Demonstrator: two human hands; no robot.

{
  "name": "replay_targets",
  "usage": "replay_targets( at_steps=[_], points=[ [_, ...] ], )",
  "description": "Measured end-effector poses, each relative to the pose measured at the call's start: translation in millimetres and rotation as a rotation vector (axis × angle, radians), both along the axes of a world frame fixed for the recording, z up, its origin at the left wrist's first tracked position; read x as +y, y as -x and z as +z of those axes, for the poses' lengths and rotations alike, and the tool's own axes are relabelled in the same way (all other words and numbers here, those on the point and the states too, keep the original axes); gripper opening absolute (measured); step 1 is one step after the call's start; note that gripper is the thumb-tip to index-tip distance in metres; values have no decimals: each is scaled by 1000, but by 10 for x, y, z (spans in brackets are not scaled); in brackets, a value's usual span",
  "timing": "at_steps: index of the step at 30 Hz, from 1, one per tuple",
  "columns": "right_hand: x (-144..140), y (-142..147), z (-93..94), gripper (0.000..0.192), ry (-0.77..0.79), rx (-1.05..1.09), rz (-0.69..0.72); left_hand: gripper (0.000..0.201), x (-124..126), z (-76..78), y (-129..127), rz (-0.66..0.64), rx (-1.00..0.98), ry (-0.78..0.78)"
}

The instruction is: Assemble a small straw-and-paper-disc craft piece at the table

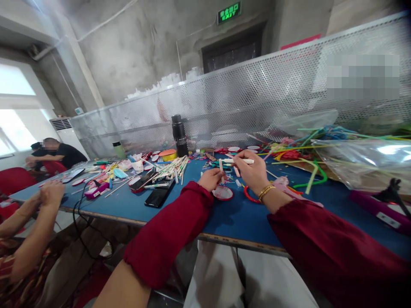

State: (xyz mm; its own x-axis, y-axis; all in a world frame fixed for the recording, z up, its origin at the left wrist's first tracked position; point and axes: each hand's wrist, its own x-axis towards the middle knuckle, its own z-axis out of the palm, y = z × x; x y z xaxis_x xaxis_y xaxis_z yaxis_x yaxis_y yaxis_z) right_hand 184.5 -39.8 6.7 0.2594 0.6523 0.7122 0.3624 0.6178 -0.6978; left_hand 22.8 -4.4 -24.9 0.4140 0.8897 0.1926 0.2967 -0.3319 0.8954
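My right hand (253, 171) is raised a little above the blue table (180, 205) and pinches a white stick (237, 161) that lies level, pointing left. My left hand (210, 179) rests on the table with its fingers curled around a thin stick (221, 165) held upright. A small round red-rimmed disc (222, 193) lies just in front of the left hand, and a red ring (248, 194) lies under my right wrist. Both arms wear dark red sleeves; a gold bracelet is on my right wrist.
A black bottle (179, 134) stands mid-table by a pile of sticks (171, 167). Two phones (150, 188) lie left of centre. Clear bags of coloured strips (353, 158) fill the right. A perforated metal screen (257, 98) backs the table. Another person's hands (51, 192) work at the left.
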Motion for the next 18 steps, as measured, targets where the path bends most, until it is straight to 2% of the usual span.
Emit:
replay_targets(
  at_steps=[7, 18],
  points=[
    [-12, 1, 12, 16, -1, -18, 3, 30, -43, 42, -5, 11, 26, 29],
    [16, -19, -12, 15, 1, -6, -13, 29, 19, -18, -2, 14, 15, 13]
  ],
)
